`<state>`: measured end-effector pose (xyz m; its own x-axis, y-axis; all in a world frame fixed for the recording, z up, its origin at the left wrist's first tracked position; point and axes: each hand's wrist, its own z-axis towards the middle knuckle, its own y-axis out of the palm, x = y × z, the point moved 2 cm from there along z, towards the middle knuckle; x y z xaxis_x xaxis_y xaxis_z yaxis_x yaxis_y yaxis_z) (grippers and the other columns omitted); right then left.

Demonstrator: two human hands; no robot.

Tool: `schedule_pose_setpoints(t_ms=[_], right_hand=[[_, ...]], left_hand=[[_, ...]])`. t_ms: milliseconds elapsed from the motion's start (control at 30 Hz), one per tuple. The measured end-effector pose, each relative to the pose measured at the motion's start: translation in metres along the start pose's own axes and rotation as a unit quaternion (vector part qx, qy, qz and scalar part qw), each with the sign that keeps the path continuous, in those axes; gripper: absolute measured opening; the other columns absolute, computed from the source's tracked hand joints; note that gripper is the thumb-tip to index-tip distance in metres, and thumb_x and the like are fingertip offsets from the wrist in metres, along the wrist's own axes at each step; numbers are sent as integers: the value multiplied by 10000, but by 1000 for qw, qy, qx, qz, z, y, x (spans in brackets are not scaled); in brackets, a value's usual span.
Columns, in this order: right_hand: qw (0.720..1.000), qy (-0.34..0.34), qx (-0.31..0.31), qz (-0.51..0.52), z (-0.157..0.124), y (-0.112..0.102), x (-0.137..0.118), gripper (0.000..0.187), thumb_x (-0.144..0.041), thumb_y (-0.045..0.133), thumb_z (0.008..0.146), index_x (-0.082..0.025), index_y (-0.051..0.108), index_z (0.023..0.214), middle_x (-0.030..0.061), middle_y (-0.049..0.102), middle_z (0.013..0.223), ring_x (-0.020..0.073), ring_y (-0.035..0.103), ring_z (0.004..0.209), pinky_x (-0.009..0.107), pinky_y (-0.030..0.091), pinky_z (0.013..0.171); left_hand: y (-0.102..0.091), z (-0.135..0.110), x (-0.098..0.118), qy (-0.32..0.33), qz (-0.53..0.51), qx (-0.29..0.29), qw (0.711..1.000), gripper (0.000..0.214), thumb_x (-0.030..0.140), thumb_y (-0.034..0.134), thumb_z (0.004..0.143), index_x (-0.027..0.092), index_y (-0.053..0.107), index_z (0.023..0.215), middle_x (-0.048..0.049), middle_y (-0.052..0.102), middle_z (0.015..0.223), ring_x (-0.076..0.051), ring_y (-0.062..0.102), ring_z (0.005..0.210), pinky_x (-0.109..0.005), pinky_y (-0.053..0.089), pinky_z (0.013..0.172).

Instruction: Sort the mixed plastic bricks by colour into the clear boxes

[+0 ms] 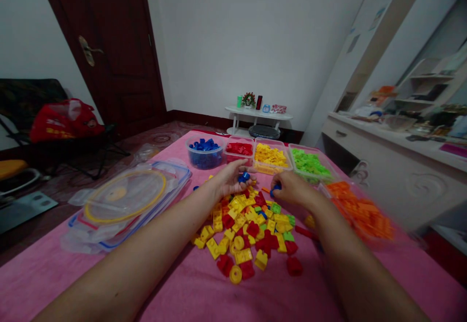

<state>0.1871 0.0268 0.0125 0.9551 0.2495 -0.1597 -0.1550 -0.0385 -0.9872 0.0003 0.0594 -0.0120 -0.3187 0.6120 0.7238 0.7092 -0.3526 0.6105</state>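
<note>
My left hand (234, 178), palm turned up and fingers curled, holds blue toy bricks (243, 177) above the far side of a mixed pile. My right hand (290, 186) is closed in a pinch on a blue toy brick (276, 189), a little right of the pile. Below both hands spreads the pile of toy bricks (241, 220), mostly yellow and red, with some green and blue. Behind the hands stand clear tubs of sorted bricks: a round blue one (205, 159), then red (239, 152), yellow (270, 158) and green (313, 164).
At the right, a clear tub of orange bricks (361, 212) stands beside my right forearm. Stacked clear lids (126, 195) lie on the left of the pink cloth (175, 283). Farther off are a low white table (259, 113), a brown door (109, 44) and a white dresser (394, 166).
</note>
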Motion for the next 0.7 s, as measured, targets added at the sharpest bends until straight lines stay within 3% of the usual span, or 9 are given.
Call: schedule_pose_setpoints(t_ms=[100, 167, 300, 367, 467, 567, 700], right_hand=[[998, -7, 54, 32, -2, -18, -5, 128, -146, 577, 652, -164, 692, 704, 32, 663, 666, 141, 570, 598, 229, 370, 543], [989, -20, 131, 70, -3, -27, -15, 126, -182, 596, 685, -160, 701, 752, 35, 670, 691, 147, 575, 621, 238, 386, 567], [942, -84, 279, 165, -4, -29, -41, 251, -242, 648, 718, -161, 686, 953, 61, 686, 918, 160, 602, 746, 260, 440, 659], [924, -111, 308, 197, -4, -26, -48, 280, -256, 655, 729, -168, 672, 994, 63, 678, 956, 149, 600, 719, 265, 452, 654], [904, -110, 348, 221, -5, -26, -46, 193, -276, 634, 758, -171, 683, 913, 57, 680, 913, 134, 582, 651, 265, 452, 617], [893, -97, 368, 240, -7, -29, -38, 135, -271, 605, 777, -179, 689, 829, 43, 684, 836, 137, 578, 631, 268, 447, 611], [889, -93, 373, 250, -8, -31, -36, 137, -260, 579, 786, -181, 690, 801, 38, 679, 795, 150, 590, 657, 270, 441, 620]], left_hand=[[4, -3, -1, 0, 14, -6, 1000, 384, 436, 445, 874, 85, 567, 972, -126, 643, 744, -132, 623, 538, -149, 449, 379], [9, -5, -1, -6, 15, -16, 1000, 443, 482, 408, 882, 86, 561, 1008, -137, 648, 757, -161, 648, 569, -182, 484, 401], [18, -7, -5, -25, -35, -84, 996, 495, 538, 381, 879, 93, 569, 987, -127, 636, 747, -203, 667, 629, -194, 483, 394], [20, -6, -7, -16, -75, -103, 992, 410, 465, 393, 901, 98, 574, 926, -99, 613, 704, -162, 639, 570, -145, 426, 354], [19, -6, -1, 15, -111, -70, 991, 260, 287, 399, 923, 99, 565, 855, -54, 561, 643, -68, 519, 431, -79, 289, 293], [15, -11, 23, 45, -115, -18, 992, 253, 220, 370, 927, 89, 552, 809, -39, 516, 619, -34, 438, 396, -62, 224, 279], [2, -18, 84, 150, -83, 29, 985, 265, 214, 359, 924, 102, 552, 782, -22, 485, 609, -34, 433, 425, -63, 273, 317]])
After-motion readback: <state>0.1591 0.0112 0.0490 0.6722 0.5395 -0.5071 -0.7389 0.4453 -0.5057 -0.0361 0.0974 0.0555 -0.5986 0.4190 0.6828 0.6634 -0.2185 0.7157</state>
